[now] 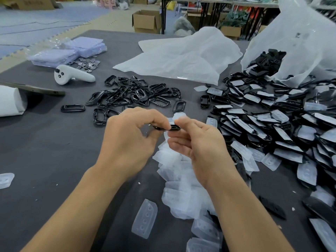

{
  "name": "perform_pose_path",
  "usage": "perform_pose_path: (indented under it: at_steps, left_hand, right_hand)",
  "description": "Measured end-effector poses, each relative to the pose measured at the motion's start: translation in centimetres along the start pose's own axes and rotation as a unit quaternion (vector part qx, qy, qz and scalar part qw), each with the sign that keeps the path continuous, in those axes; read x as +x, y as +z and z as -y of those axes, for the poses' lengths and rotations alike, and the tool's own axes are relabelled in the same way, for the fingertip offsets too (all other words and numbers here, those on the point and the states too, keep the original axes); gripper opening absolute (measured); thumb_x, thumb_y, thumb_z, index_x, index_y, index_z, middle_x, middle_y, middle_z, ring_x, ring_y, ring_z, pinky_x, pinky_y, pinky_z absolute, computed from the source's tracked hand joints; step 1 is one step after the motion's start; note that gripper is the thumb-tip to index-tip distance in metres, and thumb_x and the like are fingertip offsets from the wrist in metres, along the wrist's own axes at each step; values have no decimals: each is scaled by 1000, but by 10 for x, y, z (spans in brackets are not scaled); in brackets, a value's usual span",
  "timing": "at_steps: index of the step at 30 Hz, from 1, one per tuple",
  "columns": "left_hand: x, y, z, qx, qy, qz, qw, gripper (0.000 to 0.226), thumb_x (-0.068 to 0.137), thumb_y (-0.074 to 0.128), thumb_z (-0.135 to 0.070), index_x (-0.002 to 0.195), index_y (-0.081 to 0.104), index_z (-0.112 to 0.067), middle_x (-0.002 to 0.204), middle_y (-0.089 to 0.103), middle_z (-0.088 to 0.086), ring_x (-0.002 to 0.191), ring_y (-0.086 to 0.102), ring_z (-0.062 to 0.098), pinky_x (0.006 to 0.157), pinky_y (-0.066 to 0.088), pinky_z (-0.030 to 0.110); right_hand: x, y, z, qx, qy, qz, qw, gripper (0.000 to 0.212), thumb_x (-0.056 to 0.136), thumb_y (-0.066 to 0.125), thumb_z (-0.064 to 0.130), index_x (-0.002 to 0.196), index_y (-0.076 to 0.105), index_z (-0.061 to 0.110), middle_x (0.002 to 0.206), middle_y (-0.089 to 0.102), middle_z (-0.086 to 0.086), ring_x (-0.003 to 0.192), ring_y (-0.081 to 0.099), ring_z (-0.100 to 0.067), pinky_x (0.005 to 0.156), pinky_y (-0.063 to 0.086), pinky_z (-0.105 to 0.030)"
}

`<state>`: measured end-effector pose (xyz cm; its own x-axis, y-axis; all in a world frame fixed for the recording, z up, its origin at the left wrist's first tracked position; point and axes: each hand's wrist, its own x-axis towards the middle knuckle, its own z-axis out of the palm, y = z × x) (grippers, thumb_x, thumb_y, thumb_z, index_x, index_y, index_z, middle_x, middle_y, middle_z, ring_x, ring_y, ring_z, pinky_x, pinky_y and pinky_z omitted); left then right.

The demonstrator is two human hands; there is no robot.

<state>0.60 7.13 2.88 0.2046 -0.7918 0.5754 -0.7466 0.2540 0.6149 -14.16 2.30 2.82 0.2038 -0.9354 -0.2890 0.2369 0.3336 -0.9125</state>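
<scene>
Closest to you lay a heap of translucent pads (178, 179), with one lone pad (144, 218) just to its left. Above that heap you held a black frame (171, 127) edge-on between both hands. Your left hand (131, 137) pinched its left end with thumb and curled fingers, and your right hand (198, 148) pinched the right end with the fingertips, the other fingers folded in.

The frame looked stripped of its pad, though edge-on I could not be sure. You seemed to be finishing one separation. The next move probably called for letting go with one hand and tossing the frame onto the pile of bare frames (131, 95) beyond your left hand, then taking a fresh piece from the unsorted pile (272, 128) on your right.

All this sat on a dark grey table cover (45, 151). Further off were a white controller (72, 75), small metal discs (87, 63), a flat plastic bag (181, 57) and an open bag (300, 42) spilling parts. Beyond stood a cardboard box (145, 20) on floor mats.
</scene>
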Motion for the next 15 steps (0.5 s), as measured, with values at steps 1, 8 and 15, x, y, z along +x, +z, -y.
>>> perform_pose_path:
  at_steps: [1, 8, 15]
  left_hand:
    - [0, 0, 0, 2, 13, 2, 1000, 46, 73, 84, 5, 82, 77, -39, 86, 70, -24, 93, 66, 3, 85, 45, 10]
    - [-1, 4, 0, 0, -36, -26, 999, 43, 81, 63, -6, 105, 80, -39, 94, 72, -33, 83, 70, -4, 84, 52, 12]
    - [2, 17, 7, -264, -302, 149, 904, 18, 95, 71, -9, 98, 82, -23, 83, 80, 4, 72, 74, 11, 62, 58, 23]
  right_hand:
    - [0, 0, -2, -14, 1, -6, 1000, 15, 95, 70, 17, 84, 76, 9, 75, 76, -14, 60, 68, -17, 57, 57, -22]
    - [5, -6, -2, -18, -60, -61, 996, 12, 91, 72, 1, 86, 76, 11, 67, 73, -7, 50, 64, -13, 50, 53, -19]
    - [3, -6, -5, -117, -131, -82, 981, 12, 88, 77, 7, 86, 77, 18, 67, 75, -5, 52, 69, -16, 57, 61, -32]
